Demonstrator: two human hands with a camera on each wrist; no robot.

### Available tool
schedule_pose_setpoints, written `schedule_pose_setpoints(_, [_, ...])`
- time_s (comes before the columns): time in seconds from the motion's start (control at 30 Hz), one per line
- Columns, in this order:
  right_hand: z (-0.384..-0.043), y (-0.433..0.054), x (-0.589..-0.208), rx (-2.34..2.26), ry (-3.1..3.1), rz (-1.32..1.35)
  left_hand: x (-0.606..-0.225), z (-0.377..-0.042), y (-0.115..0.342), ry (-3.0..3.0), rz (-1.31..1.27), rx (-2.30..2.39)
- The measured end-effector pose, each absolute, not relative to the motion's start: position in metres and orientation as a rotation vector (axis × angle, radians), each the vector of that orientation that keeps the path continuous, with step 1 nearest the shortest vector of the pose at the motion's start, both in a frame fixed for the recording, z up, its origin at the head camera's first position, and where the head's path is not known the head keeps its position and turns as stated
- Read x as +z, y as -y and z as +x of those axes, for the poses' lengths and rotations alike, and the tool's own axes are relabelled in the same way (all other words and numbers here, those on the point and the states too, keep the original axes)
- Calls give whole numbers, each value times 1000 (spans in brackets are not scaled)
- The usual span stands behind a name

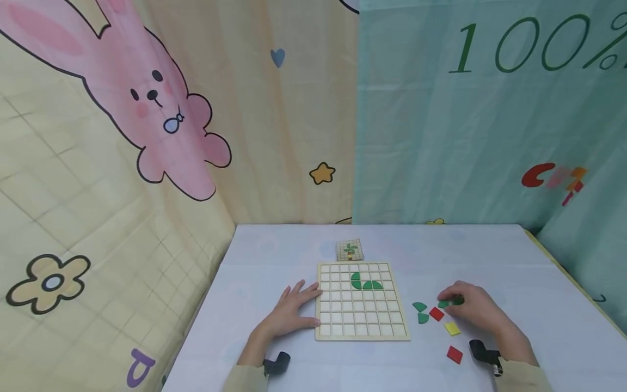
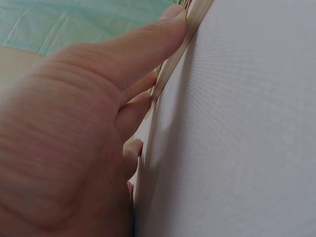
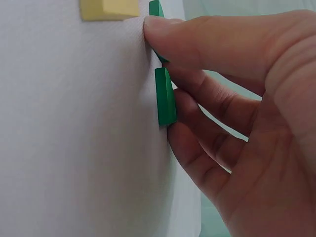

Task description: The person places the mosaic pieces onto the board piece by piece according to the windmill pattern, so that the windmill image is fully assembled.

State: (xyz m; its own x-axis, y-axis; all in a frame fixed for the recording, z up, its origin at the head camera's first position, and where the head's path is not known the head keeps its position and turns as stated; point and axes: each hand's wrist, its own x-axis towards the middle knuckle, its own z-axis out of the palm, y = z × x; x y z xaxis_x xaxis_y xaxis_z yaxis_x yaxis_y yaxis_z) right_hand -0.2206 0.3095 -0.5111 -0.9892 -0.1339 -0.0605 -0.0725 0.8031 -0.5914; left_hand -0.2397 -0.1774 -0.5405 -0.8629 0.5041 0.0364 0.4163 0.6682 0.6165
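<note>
My left hand (image 1: 288,313) rests at the left edge of a pale gridded board (image 1: 362,335), its fingers spread and the thumb touching the frame's side. Several green quarter-circle pieces (image 1: 377,285) sit in cells of the board's upper half. To the right, my right hand (image 1: 474,308) pinches a green quarter-circle piece (image 3: 155,8) between thumb and fingers, close over the table. A second green piece (image 3: 164,98) stands right by its other fingertips, under the palm side.
Left of the right hand lie two more green pieces (image 1: 419,307), a red square (image 1: 436,313) and a yellow square (image 1: 452,329). Another red square (image 1: 454,355) is nearer the front. A small pattern card (image 1: 356,251) lies behind the board. Printed curtains (image 1: 294,120) surround the white table (image 1: 274,250).
</note>
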Motion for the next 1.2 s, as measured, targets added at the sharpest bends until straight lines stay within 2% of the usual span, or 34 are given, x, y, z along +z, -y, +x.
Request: schedule_pose_setpoints(1.2, [-224, -315, -516, -1009, -2879, -77, -542, -239, 176, -2767, 717, 920])
